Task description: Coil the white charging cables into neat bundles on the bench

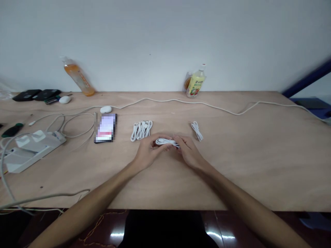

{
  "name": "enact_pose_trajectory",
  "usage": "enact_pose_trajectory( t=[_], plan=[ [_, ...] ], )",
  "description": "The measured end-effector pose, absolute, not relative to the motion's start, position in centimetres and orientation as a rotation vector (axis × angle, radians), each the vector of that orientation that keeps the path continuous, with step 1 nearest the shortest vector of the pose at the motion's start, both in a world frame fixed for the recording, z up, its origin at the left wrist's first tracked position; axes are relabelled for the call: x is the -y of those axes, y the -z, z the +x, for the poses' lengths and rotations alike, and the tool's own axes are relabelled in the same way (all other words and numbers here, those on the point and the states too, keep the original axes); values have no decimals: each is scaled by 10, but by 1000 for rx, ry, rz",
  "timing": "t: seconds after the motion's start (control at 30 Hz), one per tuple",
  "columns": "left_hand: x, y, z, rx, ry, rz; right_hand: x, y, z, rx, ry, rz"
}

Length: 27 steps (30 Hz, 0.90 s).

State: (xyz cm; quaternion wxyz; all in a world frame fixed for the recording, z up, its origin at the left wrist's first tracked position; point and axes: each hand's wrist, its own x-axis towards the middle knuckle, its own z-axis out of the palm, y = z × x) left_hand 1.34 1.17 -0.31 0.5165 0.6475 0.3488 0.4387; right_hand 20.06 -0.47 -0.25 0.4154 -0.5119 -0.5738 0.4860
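Between my two hands is a coiled white cable (166, 141), held just above the wooden table. My left hand (150, 150) has its fingers closed round the coil's left part, and the fingers of my right hand (189, 150) pinch its right end. Several coiled white cables (141, 130) lie side by side just beyond my left hand. One more coiled white cable (197, 131) rests on the table beyond my right hand.
A phone (106, 127), a white case (106, 109) and a power strip (36, 151) with plugs and cords are on the left. Two bottles, one orange (79, 77) and one yellow (196, 82), stand by the wall. A long white cord (173, 100) crosses the table (258, 165).
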Motion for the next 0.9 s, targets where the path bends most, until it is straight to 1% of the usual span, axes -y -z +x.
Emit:
enact_pose_trajectory(
  t=[0.5, 0.7, 0.9],
  plan=[
    [-16, 5, 16, -835, -1029, 1376, 4, 5, 196, 1422, -1178, -1160],
    [-19, 3, 14, -809, -979, 1237, 4, 5, 198, 1391, -1128, -1205],
    [-21, -1, 13, -846, -1067, 1069, 6, 1, 199, 1435, -1101, -1205]
  ],
)
